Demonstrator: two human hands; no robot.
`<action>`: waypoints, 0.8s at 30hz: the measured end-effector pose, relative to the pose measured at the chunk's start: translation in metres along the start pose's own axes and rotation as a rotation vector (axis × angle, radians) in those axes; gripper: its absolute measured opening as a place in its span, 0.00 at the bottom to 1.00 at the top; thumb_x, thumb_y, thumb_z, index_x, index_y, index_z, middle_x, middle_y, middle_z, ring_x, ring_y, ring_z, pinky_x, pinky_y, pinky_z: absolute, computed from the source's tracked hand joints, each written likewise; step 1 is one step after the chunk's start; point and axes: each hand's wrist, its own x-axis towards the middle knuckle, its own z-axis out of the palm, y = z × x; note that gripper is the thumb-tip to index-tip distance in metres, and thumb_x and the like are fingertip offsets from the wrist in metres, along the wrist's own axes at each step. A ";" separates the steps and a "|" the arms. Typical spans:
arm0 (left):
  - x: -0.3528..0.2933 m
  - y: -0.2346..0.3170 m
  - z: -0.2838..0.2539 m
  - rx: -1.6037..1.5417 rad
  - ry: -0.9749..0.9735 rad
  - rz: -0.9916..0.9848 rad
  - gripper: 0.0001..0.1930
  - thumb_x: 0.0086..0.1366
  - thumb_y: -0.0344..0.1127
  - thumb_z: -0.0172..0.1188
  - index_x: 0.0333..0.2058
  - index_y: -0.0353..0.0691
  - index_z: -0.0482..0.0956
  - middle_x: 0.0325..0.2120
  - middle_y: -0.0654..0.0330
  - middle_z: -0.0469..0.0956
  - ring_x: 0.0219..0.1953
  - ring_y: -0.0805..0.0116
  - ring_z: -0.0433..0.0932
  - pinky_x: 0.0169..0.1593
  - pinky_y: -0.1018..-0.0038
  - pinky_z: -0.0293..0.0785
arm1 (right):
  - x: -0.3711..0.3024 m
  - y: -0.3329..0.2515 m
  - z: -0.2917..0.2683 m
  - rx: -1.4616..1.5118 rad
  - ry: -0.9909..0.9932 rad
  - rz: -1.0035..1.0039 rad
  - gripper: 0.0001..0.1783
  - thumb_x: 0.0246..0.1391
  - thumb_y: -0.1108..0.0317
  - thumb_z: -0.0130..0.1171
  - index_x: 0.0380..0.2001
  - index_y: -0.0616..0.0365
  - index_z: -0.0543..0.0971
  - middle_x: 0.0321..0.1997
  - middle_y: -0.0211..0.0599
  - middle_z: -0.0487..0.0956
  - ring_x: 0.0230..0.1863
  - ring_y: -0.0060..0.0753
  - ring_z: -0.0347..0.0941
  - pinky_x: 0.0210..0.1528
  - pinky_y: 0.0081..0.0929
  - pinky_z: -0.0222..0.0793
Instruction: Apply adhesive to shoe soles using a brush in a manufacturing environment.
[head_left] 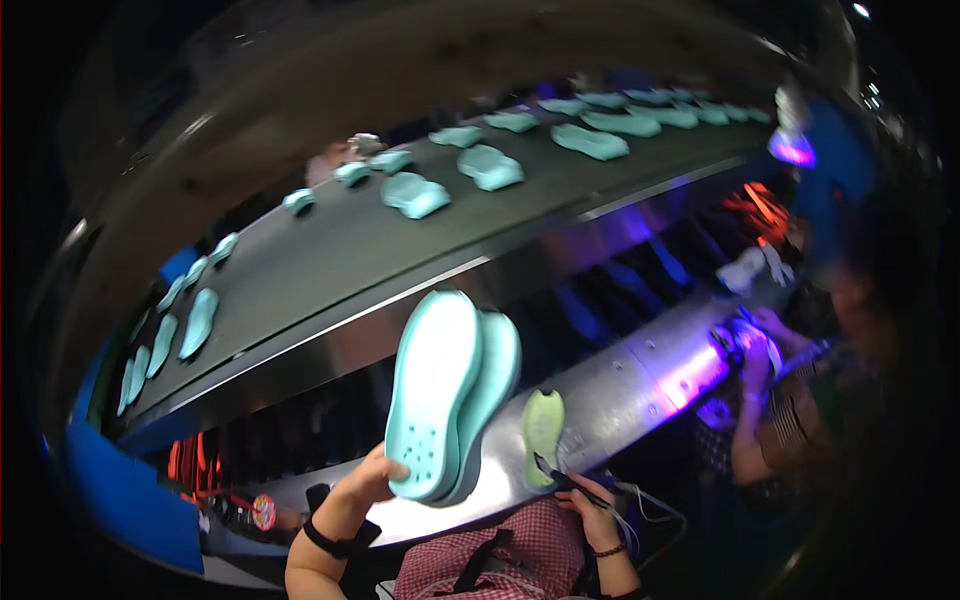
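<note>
My left hand (pixel 375 475) is closed on the heel end of a pair of pale teal shoe soles (pixel 430 390), held one against the other above the metal ledge, small holes showing near the heel. Below and to the right, my right hand (pixel 595 515) grips a dark pen-like tool (pixel 575 483). Its tip is at the lower part of a yellow-green sole (pixel 543 425) lying on the ledge; whether it touches cannot be made out. A thin pale cable runs beside that hand.
Beyond the metal ledge (pixel 615 385), a dark conveyor belt (pixel 330 255) carries several teal soles (pixel 415 195). At the right a co-worker's hands (pixel 757 360) work under purple light. A round pink item (pixel 264 512) is at the lower left, near a blue panel (pixel 135 490).
</note>
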 end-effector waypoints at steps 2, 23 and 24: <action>0.007 -0.015 0.015 -0.055 -0.048 -0.138 0.36 0.38 0.28 0.53 0.52 0.28 0.58 0.44 0.50 0.70 0.44 0.62 0.73 0.48 0.71 0.69 | 0.005 0.018 -0.008 -0.236 -0.025 -0.194 0.16 0.50 0.76 0.51 0.44 0.65 0.72 0.39 0.43 0.76 0.38 0.29 0.74 0.43 0.20 0.68; 0.516 -0.024 -0.094 0.047 0.008 -0.037 0.18 0.57 0.44 0.52 0.43 0.42 0.69 0.43 0.58 0.71 0.45 0.64 0.71 0.45 0.63 0.70 | 0.047 0.027 0.022 -0.367 -0.023 -0.255 0.16 0.51 0.73 0.49 0.45 0.60 0.71 0.50 0.44 0.70 0.53 0.37 0.65 0.54 0.30 0.58; 0.532 -0.021 -0.105 0.045 0.013 -0.036 0.18 0.57 0.44 0.52 0.43 0.42 0.69 0.43 0.58 0.71 0.45 0.64 0.71 0.45 0.63 0.70 | 0.054 0.026 0.017 -0.412 -0.043 -0.281 0.16 0.51 0.72 0.48 0.45 0.60 0.71 0.50 0.44 0.70 0.53 0.37 0.65 0.55 0.31 0.58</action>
